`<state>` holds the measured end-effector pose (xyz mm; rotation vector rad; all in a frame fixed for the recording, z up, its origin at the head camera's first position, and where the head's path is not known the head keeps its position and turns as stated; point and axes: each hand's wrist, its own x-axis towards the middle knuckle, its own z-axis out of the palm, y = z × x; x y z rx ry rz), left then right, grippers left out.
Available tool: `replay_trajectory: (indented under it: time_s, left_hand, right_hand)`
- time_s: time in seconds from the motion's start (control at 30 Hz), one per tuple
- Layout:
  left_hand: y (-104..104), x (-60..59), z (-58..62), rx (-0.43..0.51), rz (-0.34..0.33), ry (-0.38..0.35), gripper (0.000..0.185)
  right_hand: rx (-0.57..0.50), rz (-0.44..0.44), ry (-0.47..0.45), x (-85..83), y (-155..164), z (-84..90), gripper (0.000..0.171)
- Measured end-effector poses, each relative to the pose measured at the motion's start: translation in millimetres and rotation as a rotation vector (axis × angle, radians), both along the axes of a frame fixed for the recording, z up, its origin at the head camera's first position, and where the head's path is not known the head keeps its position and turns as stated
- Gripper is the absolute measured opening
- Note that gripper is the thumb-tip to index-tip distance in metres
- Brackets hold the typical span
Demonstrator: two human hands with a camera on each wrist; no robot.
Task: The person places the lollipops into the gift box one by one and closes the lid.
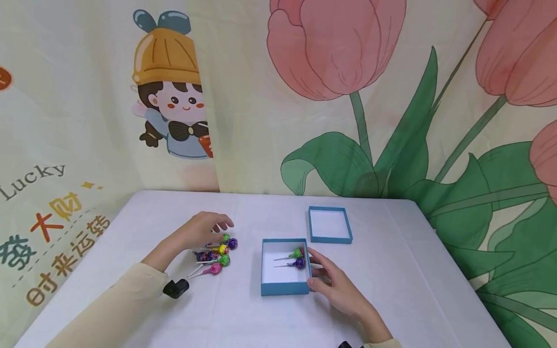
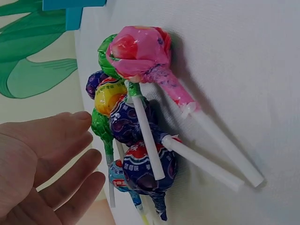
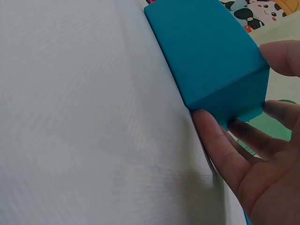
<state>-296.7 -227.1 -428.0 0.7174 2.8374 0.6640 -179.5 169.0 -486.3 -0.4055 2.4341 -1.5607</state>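
A loose cluster of wrapped lollipops lies left of centre, among them a pink one (image 2: 136,54), a yellow one (image 2: 108,97) and several dark purple ones (image 2: 150,171). Over its far end hovers my left hand (image 1: 202,231), fingers loosely extended; the left wrist view has the fingertips close beside a green lollipop (image 2: 100,123). My right hand (image 1: 337,285) holds the right side of an open blue box (image 1: 285,289), thumb and fingers spread across that wall. Inside the box, a green lollipop (image 1: 298,253) and a purple lollipop (image 1: 299,263) lie side by side against the right wall.
Behind the box and to its right lies a shallow blue lid (image 1: 328,240) with its white inside upward. A white cloth (image 1: 243,319) covers the table. At the table's far edge hangs a printed curtain (image 1: 243,121).
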Motion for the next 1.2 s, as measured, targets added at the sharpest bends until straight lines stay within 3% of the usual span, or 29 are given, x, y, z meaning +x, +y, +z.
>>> replay_trajectory:
  time_s: [1.2]
  left_hand:
    - [1.4, -7.3, -6.9, -0.073, -0.011, -0.054, 0.019]
  right_hand:
    - [-0.005, 0.007, 0.013, 0.4, 3.2, -0.8, 0.07]
